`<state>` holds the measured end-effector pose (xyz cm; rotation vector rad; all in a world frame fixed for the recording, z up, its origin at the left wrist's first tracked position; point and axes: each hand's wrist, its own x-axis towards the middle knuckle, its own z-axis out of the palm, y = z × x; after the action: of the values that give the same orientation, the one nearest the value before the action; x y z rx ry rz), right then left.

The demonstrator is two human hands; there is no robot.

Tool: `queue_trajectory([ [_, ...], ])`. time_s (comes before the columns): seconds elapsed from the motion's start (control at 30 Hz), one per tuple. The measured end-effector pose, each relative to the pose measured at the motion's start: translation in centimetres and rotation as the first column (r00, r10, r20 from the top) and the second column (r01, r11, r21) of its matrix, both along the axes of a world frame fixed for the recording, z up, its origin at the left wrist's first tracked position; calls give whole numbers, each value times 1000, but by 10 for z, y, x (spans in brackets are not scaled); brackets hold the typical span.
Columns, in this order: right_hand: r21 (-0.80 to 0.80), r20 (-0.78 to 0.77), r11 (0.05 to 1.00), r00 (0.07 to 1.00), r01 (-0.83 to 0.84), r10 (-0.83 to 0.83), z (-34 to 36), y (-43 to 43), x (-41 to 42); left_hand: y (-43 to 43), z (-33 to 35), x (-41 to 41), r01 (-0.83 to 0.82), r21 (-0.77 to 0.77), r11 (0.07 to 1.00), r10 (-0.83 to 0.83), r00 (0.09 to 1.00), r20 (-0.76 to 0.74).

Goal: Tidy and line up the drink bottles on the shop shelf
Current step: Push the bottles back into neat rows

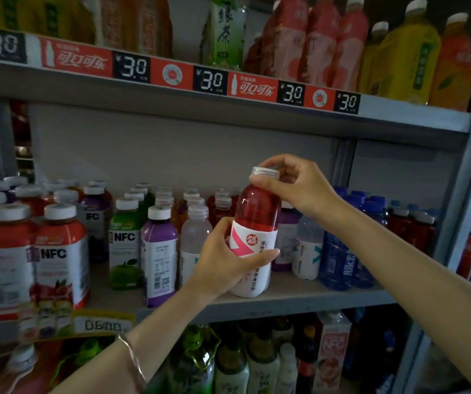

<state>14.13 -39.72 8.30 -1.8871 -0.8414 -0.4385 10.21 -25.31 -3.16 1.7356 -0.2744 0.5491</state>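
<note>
**Grip on the red drink bottle (pixel 257 220) at the front of the shelf (pixel 313 292)**

Neighbours crowd you on both sides. Left of your left hand (pixel 223 265) stand a clear bottle (pixel 196 237) and a purple bottle (pixel 159 251), just beside your knuckles. Further left are a green NFC bottle (pixel 125 245) and two red NFC bottles (pixel 61 251) at the front edge. To the right, a pale bottle (pixel 308 248) with a teal mark stands just beside the one you hold, then a block of blue bottles (pixel 339 257). Rows of white-capped bottles fill the shelf behind, and a purple-labelled one is partly hidden behind yours. Overhead, the price strip (pixel 208 78) on the upper shelf reads 3.0 again and again.

The bottle you hold has a clear upper half full of dark red liquid. Below that is a white label with a pink slash and a round red logo, and on top a translucent cap (pixel 265 173). Its long axis runs near vertical, cap up, the top leaning slightly to the right, and the logo faces you. Its base is at the front edge of the shelf board; whether it rests there or hangs just above, I cannot tell.

Your left hand's fingers (pixel 224 224) curl round the lower label from the left, with the thumb lying across the front. Your right hand (pixel 296 186) comes in from the right, its fingers (pixel 258 183) pinching the cap from above and the side.
</note>
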Motion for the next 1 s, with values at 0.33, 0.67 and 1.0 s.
queue_trajectory([
  [0.33,-160,-245,971,960,-176,133,-2,24,-5,20,-13,-11,-209,59,976,202,975,96],
  [0.67,-173,-176,975,978,-143,112,0,28,15,23,6,1,-371,365,854,330,928,171],
  [1.0,-327,-107,943,994,-53,19,-27,41,70,72,60,52,-450,829,333,334,878,343],
])
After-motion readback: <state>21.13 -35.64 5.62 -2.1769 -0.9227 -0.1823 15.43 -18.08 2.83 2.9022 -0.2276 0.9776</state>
